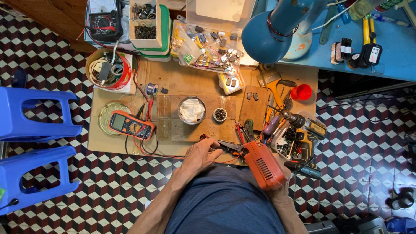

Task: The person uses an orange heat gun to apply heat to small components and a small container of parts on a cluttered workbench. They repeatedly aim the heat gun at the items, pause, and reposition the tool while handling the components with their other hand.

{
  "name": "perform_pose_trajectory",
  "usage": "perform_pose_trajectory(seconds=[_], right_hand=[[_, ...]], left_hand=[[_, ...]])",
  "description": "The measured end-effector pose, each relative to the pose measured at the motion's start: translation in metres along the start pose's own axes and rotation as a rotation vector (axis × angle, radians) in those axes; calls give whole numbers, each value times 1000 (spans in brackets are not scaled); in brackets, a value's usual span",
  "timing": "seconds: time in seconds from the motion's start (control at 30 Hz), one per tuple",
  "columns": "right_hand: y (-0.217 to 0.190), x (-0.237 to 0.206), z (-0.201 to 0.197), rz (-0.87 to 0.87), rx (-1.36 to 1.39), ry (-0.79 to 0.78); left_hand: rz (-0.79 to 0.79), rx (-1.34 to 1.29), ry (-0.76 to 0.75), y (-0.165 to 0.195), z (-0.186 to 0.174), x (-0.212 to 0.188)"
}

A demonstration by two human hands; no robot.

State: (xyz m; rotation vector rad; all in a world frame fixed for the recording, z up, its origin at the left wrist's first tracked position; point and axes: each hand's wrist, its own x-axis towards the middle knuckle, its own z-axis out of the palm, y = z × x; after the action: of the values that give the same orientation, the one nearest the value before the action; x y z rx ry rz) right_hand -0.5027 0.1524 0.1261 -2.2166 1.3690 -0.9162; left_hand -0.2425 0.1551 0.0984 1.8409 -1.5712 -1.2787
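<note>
Just beyond the left hand (200, 155), soldering gun (260, 164) gripped by right hand (281, 190), left hand's fingers closed at its tip.

Your right hand (281, 190) is mostly hidden behind the orange soldering gun (263, 167). Whatever your left hand (200, 155) pinches is too small to tell. The bottom edge cuts off both your forearms.

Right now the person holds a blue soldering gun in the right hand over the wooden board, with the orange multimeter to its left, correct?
Not quite: the head view shows the soldering gun is orange-red, not blue. The right hand does hold it over the wooden board, with the orange multimeter to its left.
</note>
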Motion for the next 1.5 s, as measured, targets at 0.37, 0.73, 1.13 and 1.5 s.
perform_pose_trajectory(seconds=[0.37,0.73,1.13,1.5], right_hand=[[52,-46,31,72,-17,-43],[108,-42,83,-13,-314,-162],[90,-27,56,-131,-328,-82],[64,-7,25,-66,-281,78]], left_hand=[[-63,-42,-59,-5,-5,7],[-103,29,-25,-14,-9,11],[-94,-71,160,-41,22,61],[-67,86,328,-20,59,137]])
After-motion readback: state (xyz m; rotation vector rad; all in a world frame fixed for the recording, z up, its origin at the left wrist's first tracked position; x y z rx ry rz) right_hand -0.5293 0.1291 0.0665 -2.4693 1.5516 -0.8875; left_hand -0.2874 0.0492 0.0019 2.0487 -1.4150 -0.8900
